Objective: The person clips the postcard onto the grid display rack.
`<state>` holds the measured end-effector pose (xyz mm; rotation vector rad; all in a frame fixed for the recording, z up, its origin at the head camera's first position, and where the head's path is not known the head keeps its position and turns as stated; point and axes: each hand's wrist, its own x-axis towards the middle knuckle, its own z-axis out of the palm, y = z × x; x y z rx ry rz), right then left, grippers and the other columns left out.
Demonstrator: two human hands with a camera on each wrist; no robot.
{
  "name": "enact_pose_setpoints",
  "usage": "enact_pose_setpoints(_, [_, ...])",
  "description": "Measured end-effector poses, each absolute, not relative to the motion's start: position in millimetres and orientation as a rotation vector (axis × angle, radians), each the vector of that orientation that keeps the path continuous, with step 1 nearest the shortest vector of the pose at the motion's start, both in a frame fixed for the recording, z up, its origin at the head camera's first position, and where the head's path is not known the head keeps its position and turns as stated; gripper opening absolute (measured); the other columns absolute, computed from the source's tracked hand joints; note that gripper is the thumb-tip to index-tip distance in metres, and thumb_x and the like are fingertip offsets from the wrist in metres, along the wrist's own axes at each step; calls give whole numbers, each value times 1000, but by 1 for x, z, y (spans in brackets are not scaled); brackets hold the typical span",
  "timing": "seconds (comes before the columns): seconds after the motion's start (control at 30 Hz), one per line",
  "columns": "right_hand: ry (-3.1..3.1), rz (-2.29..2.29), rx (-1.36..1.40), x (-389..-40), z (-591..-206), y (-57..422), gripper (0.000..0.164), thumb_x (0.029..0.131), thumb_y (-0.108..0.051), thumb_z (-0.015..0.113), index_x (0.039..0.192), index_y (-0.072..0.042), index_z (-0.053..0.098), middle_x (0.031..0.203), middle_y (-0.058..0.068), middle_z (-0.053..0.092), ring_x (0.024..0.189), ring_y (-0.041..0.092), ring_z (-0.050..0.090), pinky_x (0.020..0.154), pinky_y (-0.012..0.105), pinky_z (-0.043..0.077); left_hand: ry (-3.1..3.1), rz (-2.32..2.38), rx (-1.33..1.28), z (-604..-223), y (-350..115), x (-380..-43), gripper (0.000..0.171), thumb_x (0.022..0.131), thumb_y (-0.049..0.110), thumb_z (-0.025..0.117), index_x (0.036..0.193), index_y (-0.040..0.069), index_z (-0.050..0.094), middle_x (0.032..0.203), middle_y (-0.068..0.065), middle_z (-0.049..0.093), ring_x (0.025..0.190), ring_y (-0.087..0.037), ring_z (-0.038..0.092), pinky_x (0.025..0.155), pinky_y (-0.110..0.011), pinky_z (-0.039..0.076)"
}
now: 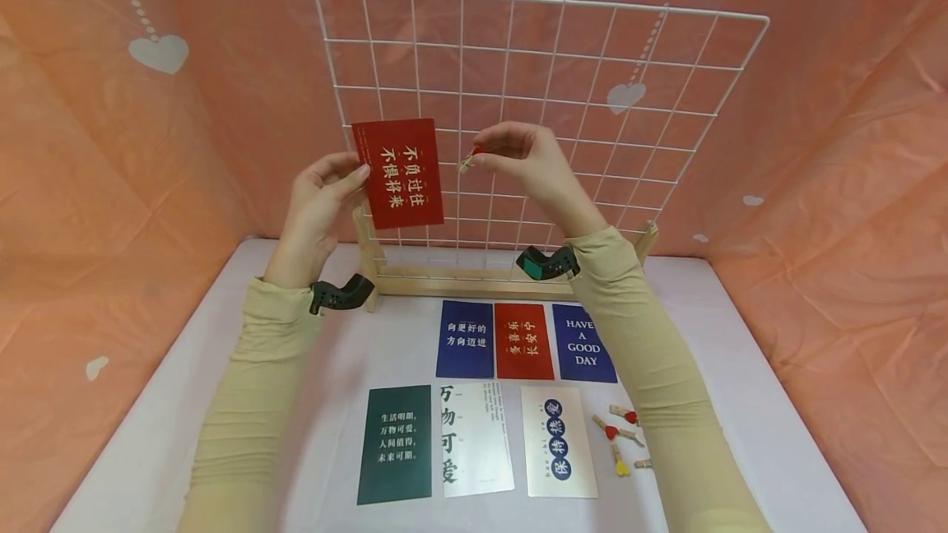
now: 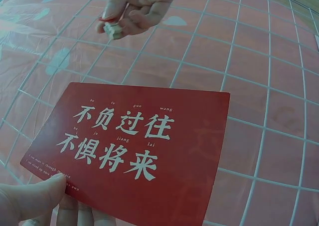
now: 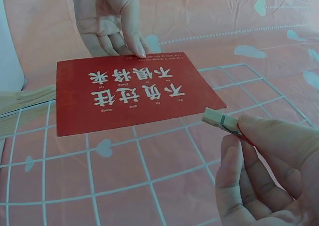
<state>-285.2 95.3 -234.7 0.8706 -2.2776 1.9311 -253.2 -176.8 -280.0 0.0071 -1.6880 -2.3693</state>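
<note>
I see the white wire grid (image 1: 585, 81) standing upright in its wooden base (image 1: 444, 280). My left hand (image 1: 314, 208) pinches the red card (image 1: 397, 173) by its edge against the grid. My right hand (image 1: 522, 159), just beside the card, pinches a small wooden clothespin (image 1: 468, 161) between curled fingertips.

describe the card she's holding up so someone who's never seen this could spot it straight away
Find the white wire grid standing at the back of the table. Against its lower left part, the left hand pinches a red card with white Chinese characters. It is the only card off the table.
</note>
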Motion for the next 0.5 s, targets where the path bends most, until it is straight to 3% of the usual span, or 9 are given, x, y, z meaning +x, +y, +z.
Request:
enact_pose_setpoints(0.3, [-2177, 1961, 887, -289, -221, 80, 24, 85, -5, 72, 108, 3, 65, 99, 11, 66, 97, 32, 61, 88, 35, 51, -1699, -2310, 40, -270, -177, -254, 12, 86, 8, 71, 97, 10, 68, 89, 0, 64, 82, -14, 58, 77, -23, 50])
enact_pose_setpoints(0.5, [-2157, 1922, 889, -293, -211, 73, 21, 84, -3, 72, 103, 4, 67, 97, 10, 68, 92, 23, 64, 85, 32, 51, -1742, -2273, 45, -264, -179, -255, 15, 86, 11, 71, 100, 9, 67, 94, 0, 62, 91, -14, 57, 91, -31, 46])
